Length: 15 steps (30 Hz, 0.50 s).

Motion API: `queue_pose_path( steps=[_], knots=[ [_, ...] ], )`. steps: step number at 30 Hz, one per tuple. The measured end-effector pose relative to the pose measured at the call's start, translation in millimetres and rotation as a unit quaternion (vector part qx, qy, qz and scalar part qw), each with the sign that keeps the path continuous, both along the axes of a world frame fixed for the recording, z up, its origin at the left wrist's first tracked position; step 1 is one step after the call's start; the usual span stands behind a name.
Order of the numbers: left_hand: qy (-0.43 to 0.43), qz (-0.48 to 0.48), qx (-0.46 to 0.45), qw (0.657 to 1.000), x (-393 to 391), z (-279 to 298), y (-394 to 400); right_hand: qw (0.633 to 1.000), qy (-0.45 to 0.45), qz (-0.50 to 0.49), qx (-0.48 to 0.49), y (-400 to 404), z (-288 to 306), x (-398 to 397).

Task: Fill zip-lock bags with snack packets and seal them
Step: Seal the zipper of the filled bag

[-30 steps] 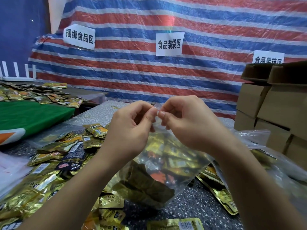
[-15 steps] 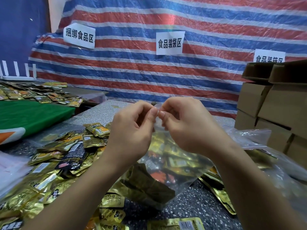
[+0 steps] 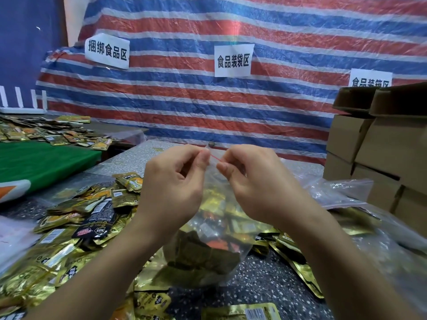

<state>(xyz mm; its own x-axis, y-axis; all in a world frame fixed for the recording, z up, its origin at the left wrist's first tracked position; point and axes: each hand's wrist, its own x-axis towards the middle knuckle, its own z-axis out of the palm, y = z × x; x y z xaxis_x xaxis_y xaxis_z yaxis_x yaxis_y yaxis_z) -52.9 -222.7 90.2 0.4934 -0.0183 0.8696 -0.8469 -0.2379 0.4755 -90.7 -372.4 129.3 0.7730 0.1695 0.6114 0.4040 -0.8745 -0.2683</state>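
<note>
Speckled table (image 3: 261,273) before striped tarpaulin (image 3: 254,107)

Left sign (image 3: 106,51): we read 捆绑食品区 on white paper fixed to the striped tarp (image 3: 300,38).
Middle sign (image 3: 233,60): we read 食品装袋区, same tarp.
Right sign (image 3: 370,78): partly hidden by a cardboard box (image 3: 355,101); we made out 食品装, then unclear characters.
Snack packets (image 3: 97,229): print too blurred for us.

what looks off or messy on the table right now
Nothing looks damaged. Both hands, left hand and right hand, pinch the red zip strip of the filled zip-lock bag. Loose snack packets lie scattered in an untidy heap on the table.
</note>
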Motion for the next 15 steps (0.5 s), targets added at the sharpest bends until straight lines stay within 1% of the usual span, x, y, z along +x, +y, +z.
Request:
queue_pose_path(
  steps=[7, 11, 15],
  knots=[
    [-0.012, 0.022, -0.016, 1.0, -6.0, -1.6, -4.9, 1.0, -0.03, 0.007, 0.007, -18.8, -9.2, -8.3],
    [-0.021, 0.04, -0.039, 0.998, 0.7, 1.2, 5.7, 1.0, -0.008, -0.006, 0.005, -32.5, -11.0, -9.3],
    [-0.023, 0.061, -0.039, 0.997, 6.3, 1.5, 10.0, 1.0, 0.01, -0.014, 0.006, -43.6, -15.6, -11.1]
  ],
)
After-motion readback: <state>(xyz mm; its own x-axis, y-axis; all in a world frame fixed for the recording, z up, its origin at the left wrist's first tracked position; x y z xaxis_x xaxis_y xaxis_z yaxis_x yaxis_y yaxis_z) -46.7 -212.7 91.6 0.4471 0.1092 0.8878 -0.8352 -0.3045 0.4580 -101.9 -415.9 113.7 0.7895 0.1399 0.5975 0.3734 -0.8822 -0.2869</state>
